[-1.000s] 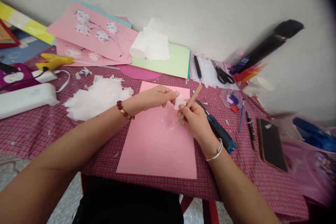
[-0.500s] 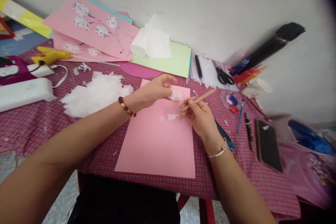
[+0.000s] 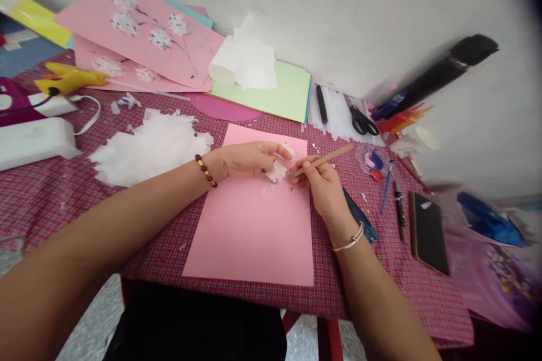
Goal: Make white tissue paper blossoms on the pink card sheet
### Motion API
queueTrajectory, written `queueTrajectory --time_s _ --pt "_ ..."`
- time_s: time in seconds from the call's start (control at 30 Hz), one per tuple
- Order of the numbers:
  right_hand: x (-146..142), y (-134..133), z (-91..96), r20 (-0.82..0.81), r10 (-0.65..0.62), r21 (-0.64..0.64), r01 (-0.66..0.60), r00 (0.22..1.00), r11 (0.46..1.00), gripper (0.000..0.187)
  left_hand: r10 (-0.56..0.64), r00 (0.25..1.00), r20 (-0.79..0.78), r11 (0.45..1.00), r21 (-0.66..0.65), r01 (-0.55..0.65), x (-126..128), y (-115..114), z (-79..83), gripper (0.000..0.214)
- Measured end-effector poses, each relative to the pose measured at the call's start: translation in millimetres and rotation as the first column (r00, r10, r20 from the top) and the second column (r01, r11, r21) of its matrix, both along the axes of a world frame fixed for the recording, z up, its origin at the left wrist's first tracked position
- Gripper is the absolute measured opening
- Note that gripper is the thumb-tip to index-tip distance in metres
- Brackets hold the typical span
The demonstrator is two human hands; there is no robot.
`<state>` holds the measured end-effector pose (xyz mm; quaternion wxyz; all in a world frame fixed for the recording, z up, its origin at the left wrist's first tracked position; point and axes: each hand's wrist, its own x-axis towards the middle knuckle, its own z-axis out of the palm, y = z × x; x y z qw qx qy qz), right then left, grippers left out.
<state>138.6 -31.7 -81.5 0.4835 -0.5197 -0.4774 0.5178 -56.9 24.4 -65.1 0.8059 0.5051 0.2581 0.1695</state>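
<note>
A sheet of pink paper [image 3: 249, 231] lies in front of me. Above its upper part, my left hand [image 3: 254, 159] pinches a small piece of white tissue [image 3: 277, 172] by the thumb, the forefinger reaching out past it. More white tissue [image 3: 288, 149] shows on the sheet just behind that finger. My right hand [image 3: 320, 180] is closed around a flat wooden stick [image 3: 334, 154], whose lower tip comes close to the tissue piece; whether they touch I cannot tell. To the left is a pile of torn white tissue [image 3: 148, 146].
Behind stand a tissue roll [image 3: 222, 65] and pink sheets with tissue flowers [image 3: 127, 22]. A yellow glue gun [image 3: 70, 78] and a white power strip [image 3: 38, 141] lie left. Scissors [image 3: 362, 121], a paint palette [image 3: 372, 159], a paintbrush [image 3: 387, 187] and a phone-like dark slab [image 3: 428, 234] are right.
My left hand has come down and nearer to me with a tissue piece, close to the stick's tip. My right hand stays nearly in place. The view has shifted slightly.
</note>
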Motion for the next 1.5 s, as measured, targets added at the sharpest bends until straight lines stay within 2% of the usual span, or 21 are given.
queueTrajectory --time_s 0.13,0.23,0.3,0.43,0.57,0.8,0.97,1.1,1.27,1.33,1.5 --pt "10 3 4.1 -0.064 -0.162 0.134 0.169 0.985 0.976 0.016 0.023 1.0 -0.021 1.0 0.022 -0.023 -6 3 15.6 0.042" --pt "15 6 -1.0 -0.051 -0.131 0.15 0.137 0.99 0.979 0.015 0.143 0.99 0.017 0.981 0.127 -0.144 -15 9 31.2 0.041" --pt "17 9 -7.3 -0.007 -0.08 0.158 0.08 0.997 0.984 0.015 0.246 0.969 0.039 0.952 0.179 -0.249 -18 12 35.6 0.039" --pt "17 12 -19.3 0.077 -0.04 0.193 0.024 0.996 0.981 0.015 0.425 0.904 0.042 0.883 0.199 -0.424 -15 19 24.2 0.031" --pt "16 16 -24.6 0.091 -0.094 0.207 0.074 0.991 0.976 0.016 0.528 0.849 -0.017 0.83 0.224 -0.511 -9 23 7.8 0.019" --pt "10 22 -25.6 0.065 -0.119 0.168 0.107 0.991 0.98 0.017 0.529 0.842 -0.107 0.792 0.418 -0.444 -8 24 2.6 0.011" --pt "7 26 -27.1 0.002 -0.151 0.175 0.149 0.988 0.973 0.017 0.488 0.86 -0.149 0.796 0.481 -0.368 -6 22 0.7 0.009" --pt "5 26 -25.8 -0.036 -0.189 0.157 0.192 0.981 0.969 0.016 0.461 0.879 -0.122 0.777 0.534 -0.333 -4 24 -7.0 0.023" --pt "3 27 -23.7 -0.078 -0.199 0.138 0.209 0.977 0.968 0.017 0.336 0.938 -0.083 0.752 0.624 -0.214 4 22 -10.0 0.04" --pt "4 27 -24.3 -0.099 -0.188 0.14 0.201 0.977 0.97 0.017 0.331 0.94 -0.085 0.719 0.668 -0.193 12 18 -9.9 0.04" --pt "6 26 -22.5 -0.119 -0.185 0.13 0.2 0.976 0.971 0.016 0.504 0.85 -0.153 0.55 0.816 -0.179 29 13 -15.0 0.036"
